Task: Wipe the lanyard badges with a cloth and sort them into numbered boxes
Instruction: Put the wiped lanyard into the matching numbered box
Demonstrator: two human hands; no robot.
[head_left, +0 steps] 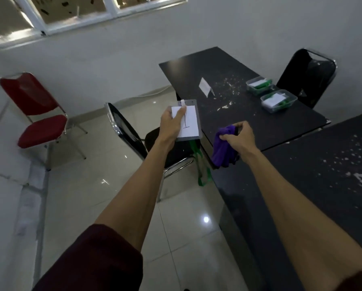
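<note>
Holding the badge (189, 122) up beside the black table (260, 127), the left hand (172, 124) grips its left edge, with one finger pressed on the white card. The green lanyard (202, 169) hangs down under it. The right hand (240, 135), near but apart, pinches a purple cloth (223, 150) with curled fingers. Two clear boxes (272, 110) stand farther on the table.

A dark table (260, 127), its top flecked with white chips, carries two clear boxes near its right edge, the far box (252, 90) just beside the near box (270, 109). A folded white card (205, 87) stands left of them.
</note>
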